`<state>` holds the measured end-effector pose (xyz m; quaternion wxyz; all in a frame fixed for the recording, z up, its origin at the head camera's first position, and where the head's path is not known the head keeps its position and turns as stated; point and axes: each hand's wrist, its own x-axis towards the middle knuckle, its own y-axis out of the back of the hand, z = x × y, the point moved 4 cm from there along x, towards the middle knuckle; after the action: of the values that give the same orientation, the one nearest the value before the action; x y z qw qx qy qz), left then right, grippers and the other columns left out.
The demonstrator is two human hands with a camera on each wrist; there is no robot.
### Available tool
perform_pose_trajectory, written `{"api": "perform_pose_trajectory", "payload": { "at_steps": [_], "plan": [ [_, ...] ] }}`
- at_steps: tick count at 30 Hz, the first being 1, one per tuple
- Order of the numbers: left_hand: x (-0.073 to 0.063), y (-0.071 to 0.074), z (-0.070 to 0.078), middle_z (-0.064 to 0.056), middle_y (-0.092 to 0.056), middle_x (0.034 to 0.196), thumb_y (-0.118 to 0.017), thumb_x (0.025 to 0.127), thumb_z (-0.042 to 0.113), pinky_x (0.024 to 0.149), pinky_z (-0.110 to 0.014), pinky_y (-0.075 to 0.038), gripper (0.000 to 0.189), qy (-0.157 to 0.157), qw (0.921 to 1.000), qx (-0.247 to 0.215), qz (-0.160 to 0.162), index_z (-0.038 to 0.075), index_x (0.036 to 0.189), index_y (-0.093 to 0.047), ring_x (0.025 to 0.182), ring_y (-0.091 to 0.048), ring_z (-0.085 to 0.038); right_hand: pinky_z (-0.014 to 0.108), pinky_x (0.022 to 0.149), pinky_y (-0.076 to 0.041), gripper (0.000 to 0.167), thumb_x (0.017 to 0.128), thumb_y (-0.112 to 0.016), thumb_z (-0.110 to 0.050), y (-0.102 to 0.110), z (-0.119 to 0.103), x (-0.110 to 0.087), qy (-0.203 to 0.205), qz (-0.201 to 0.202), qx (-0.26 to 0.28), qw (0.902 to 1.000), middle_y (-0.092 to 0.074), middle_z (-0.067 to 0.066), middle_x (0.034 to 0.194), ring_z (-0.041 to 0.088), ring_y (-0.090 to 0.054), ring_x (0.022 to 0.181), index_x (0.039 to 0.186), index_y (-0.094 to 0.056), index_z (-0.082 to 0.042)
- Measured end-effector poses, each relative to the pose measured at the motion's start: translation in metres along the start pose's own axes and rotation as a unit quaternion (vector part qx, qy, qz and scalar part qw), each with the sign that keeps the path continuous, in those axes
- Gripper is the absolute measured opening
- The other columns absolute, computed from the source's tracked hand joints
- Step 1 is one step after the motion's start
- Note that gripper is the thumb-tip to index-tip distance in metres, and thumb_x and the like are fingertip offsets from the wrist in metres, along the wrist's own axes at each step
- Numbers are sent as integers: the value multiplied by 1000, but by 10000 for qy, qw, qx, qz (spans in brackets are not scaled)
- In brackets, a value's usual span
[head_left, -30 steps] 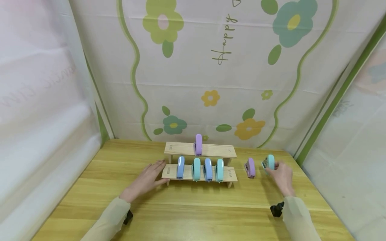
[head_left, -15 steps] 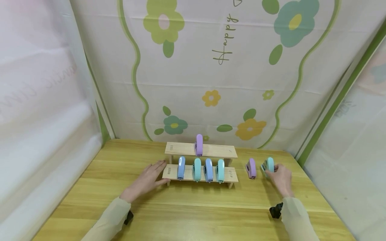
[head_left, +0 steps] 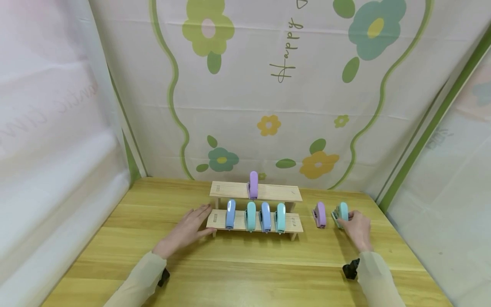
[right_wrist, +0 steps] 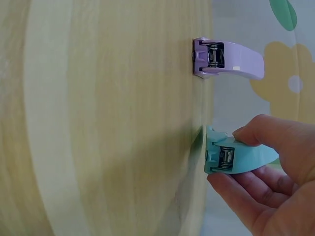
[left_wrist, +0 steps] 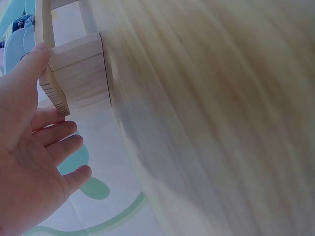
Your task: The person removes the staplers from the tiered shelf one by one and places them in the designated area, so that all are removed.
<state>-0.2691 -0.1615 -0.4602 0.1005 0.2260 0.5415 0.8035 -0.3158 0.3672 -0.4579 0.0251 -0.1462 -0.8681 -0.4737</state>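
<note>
In the head view, my right hand pinches a mint-green mini stapler between thumb and fingers. Seen from the right wrist, that stapler stands close to the tabletop; contact is hard to tell. A purple stapler stands just left of it. My left hand rests against the left end of a two-tier wooden rack. Its thumb touches the front edge and its index finger the end, with fingers nearly straight. On the lower tier stand a blue stapler, a mint stapler, another blue stapler and another mint stapler.
One more purple stapler stands on the upper tier. The rack sits on a wood-grain table. A white flowered curtain rises behind the table, with more fabric at both sides.
My right hand has come slightly down and toward me with the mint stapler, bringing it more level with the purple one. The left hand and the rack have stayed in place.
</note>
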Motion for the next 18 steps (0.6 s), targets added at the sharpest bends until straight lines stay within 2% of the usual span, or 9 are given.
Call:
{"api": "perform_pose_trajectory", "payload": {
  "at_steps": [8, 14, 18],
  "plan": [
    [-1, 0, 1, -24, -42, 153, -68, 92, 41, 117, -63, -33, 75, -3, 10000, -11, -8, -5, 146, -42, 142, -42, -42, 34, 56, -57, 38, 87, -71, -17, -3, 1, -1, -32, -69, 43, 10000, -67, 35, 97, 33, -67, 76, 103, -60, 15],
    [0, -1, -1, -24, -43, 153, -68, 92, 41, 117, -63, -33, 75, -6, 10000, 0, 10, -4, 147, -42, 142, -42, -41, 27, 52, -51, 37, 87, -71, -18, -4, 2, 0, -17, -51, 62, 10000, -68, 32, 94, 28, -64, 73, 102, -61, 14],
    [0, -1, -1, -24, -43, 152, -68, 92, 41, 116, -63, -34, 75, -7, 10000, 7, 26, -5, 146, -42, 142, -42, -41, 27, 53, -51, 36, 87, -71, -18, -5, 2, 0, -42, -70, 32, 10000, -68, 32, 94, 30, -64, 74, 102, -61, 14]
  ]
}}
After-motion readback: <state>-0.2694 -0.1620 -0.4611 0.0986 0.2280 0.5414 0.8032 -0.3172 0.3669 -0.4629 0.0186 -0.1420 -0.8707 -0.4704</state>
